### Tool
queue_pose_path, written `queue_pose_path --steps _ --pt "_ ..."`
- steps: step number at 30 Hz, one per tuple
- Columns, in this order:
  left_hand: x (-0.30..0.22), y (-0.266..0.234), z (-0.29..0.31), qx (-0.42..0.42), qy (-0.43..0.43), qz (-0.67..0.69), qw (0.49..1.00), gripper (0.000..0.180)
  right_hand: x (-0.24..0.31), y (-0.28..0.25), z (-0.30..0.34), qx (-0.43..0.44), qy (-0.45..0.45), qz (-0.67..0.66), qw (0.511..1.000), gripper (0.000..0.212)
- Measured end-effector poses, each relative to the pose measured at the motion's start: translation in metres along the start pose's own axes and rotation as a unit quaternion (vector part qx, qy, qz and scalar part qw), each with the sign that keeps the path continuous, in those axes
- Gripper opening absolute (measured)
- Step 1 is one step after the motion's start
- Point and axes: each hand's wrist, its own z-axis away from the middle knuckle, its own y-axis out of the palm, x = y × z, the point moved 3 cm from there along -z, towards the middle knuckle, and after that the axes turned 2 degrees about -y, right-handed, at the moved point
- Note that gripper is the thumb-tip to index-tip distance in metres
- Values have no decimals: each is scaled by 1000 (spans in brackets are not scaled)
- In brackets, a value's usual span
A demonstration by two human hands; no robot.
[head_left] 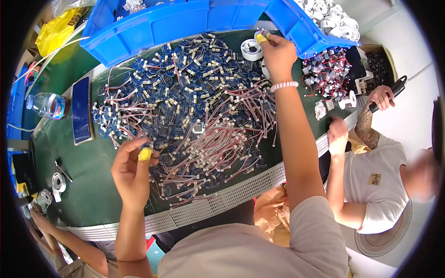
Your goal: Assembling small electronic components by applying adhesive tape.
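"Where are the boards?"
"The blue circuit boards (185,67) are heaped from mid-table toward the far edge of the table (92,185). They look light, stiff and breakable: best taken by their rims. The cables (218,146) look limp; grip the plugs."
"And the fingers?"
"Left hand (133,173) half curled; right hand (279,54), near the far edge, pinched nearly together. I can't tell what either holds."
"Writing?"
"Dark lettering on the yellow bag (55,31), near the far left corner."
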Motion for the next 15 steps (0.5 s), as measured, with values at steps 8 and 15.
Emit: queue_pose_path --steps 8,15 --pt "13 -7 -2 -14 1 28 1000 17 -12 14 0 60 127 -356 924 21" --pt "7 -1 -5 55 -16 184 981 20 84 -49 93 159 -128 -298 932 17"
